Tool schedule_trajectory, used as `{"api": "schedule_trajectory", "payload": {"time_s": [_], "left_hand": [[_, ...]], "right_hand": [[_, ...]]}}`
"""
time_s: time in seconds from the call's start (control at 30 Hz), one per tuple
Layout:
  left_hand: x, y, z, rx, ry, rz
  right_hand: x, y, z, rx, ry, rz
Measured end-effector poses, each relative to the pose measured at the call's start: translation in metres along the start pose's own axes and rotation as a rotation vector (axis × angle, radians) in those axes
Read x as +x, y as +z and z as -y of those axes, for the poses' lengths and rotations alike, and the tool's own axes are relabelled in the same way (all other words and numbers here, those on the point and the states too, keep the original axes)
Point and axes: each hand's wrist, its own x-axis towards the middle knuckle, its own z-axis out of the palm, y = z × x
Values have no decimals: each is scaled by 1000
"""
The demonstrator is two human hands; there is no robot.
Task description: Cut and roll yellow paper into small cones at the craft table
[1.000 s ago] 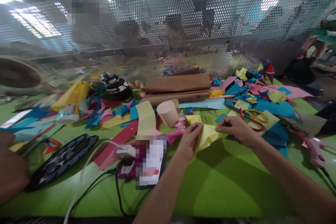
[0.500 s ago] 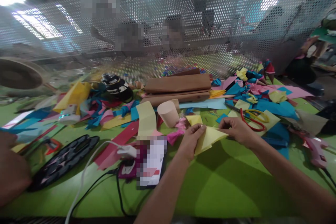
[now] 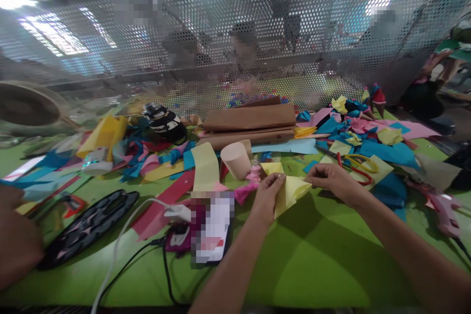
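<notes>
Both my hands hold a folded yellow paper (image 3: 290, 192) just above the green table (image 3: 316, 265). My left hand (image 3: 268, 196) pinches its left edge, fingers closed. My right hand (image 3: 333, 180) pinches its right corner, fingers closed too. The paper is a pointed, folded shape between them. Red-and-yellow scissors (image 3: 355, 167) lie just beyond my right hand. A beige paper cone (image 3: 235, 159) lies on its side beyond my left hand, with pink scraps (image 3: 248, 184) beside it.
Coloured paper scraps (image 3: 368, 137) cover the back of the table. Brown paper rolls (image 3: 250, 120) lie at the back centre. A phone and cables (image 3: 184, 225) sit left of my left arm, a pink glue gun (image 3: 439, 208) at right. A perforated metal screen (image 3: 235, 34) stands behind.
The yellow paper has been turned and pulled in a little between my hands; its right tip sits closer to my right hand. Both hands stay in nearly the same place.
</notes>
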Motion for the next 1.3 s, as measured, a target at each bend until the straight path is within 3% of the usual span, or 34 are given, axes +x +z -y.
{"api": "schedule_trajectory", "payload": {"time_s": [0.07, 0.13, 0.23, 0.3, 0.43, 0.57, 0.87, 1.07, 1.2, 1.3], "left_hand": [[2, 0, 1, -35, 5, -22], [4, 0, 1, -75, 13, -84], [5, 0, 1, -131, 29, -153], [5, 1, 1, -151, 44, -151], [3, 2, 2, -172, 82, -112], [2, 1, 3, -204, 117, -43], [8, -4, 6, -185, 68, -142], [11, -9, 10, -128, 127, -180], [11, -10, 6, -92, 195, -208], [9, -10, 3, 7, 236, -215]], "right_hand": [[0, 0, 2, -10, -60, -31], [-2, 2, 6, -76, -207, -125], [-5, 11, 10, -298, -463, -274], [-6, 20, 9, -464, -559, -283], [-8, 39, 0, -732, -618, -271], [-8, 49, -3, -803, -611, -277], [-7, 43, -1, -771, -636, -244], [-7, 37, 1, -704, -657, -172], [-8, 26, 2, -422, -547, -73], [-7, 21, 2, -27, -349, -127]]}}
